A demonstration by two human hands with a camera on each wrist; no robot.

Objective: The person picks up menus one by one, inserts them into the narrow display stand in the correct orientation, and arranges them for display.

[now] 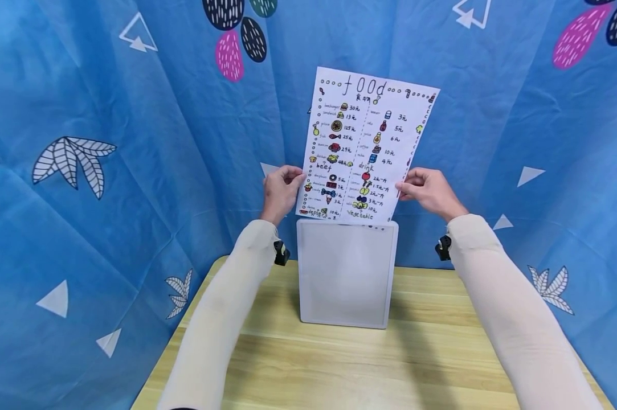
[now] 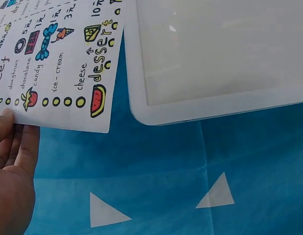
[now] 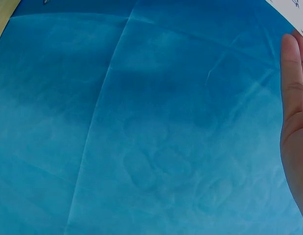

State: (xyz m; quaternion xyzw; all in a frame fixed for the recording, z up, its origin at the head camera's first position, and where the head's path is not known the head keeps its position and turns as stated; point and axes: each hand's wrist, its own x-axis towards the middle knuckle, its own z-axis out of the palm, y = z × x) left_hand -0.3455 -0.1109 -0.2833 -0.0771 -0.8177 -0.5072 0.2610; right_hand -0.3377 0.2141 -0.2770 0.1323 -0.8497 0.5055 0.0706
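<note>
Two pale sleeves (image 1: pixel 216 319) extend from the lower frame over the wooden table (image 1: pixel 308 364). At centre, a white-framed board (image 1: pixel 346 273) rests on it. Above, the left hand (image 1: pixel 281 193) and right hand (image 1: pixel 431 191) pinch opposite side edges of the menu sheet (image 1: pixel 353 145), upper centre. Judged status: sheet gripped and spread, not yet released; contact with the board cannot be confirmed. A blue curtain (image 1: pixel 134 228) hangs behind.

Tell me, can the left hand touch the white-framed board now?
Probably yes, if freed: the left hand pinches the food menu, but nothing seems to block its way to the white-framed board.
</note>
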